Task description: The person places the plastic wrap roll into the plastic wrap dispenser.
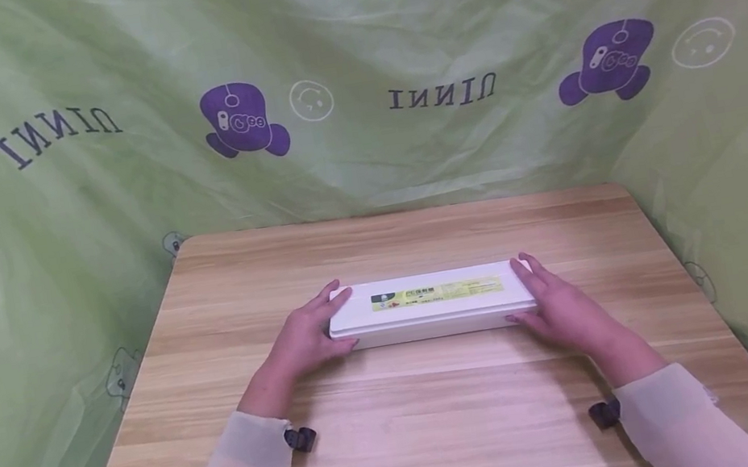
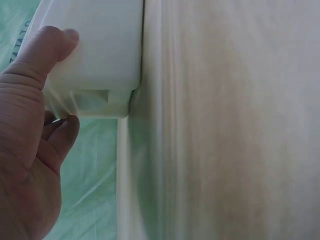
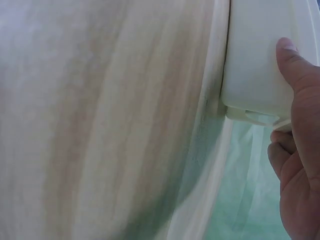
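A long white cling film box (image 1: 436, 328) lies across the wooden table, its lid down and a yellow-green label (image 1: 437, 294) on top. My left hand (image 1: 300, 341) grips its left end, thumb on the near side and fingers round the end. At the opposite end my right hand (image 1: 568, 310) holds it in the same way. In the left wrist view the thumb presses the smooth side of the box (image 2: 107, 50), with fingertips at its end. The right wrist view shows a recess in the end of the box (image 3: 257, 60) beside the curled fingers.
The wood-grain table (image 1: 435, 436) has rounded far corners. Green curtain fabric (image 1: 364, 170) with purple figures and lettering hangs behind it and along both sides. A small black device sits at each sleeve cuff, the left device (image 1: 300, 439) and the right device (image 1: 604, 415).
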A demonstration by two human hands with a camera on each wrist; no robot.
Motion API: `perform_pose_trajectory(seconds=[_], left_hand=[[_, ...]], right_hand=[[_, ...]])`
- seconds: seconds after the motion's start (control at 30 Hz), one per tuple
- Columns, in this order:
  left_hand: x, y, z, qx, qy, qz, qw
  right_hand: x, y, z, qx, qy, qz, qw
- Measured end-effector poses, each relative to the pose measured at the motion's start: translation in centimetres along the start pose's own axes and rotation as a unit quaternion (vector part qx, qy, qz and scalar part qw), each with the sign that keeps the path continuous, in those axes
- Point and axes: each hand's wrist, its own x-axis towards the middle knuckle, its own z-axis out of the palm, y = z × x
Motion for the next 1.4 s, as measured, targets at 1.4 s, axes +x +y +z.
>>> perform_pose_trajectory(seconds=[1.4], left_hand=[[0.5, 1.9, -3.6, 0.095, -0.043, -0.035, 0.9939]], right_hand=[[0.2, -1.6, -3.1, 0.057, 0.03, 0.02, 0.998]])
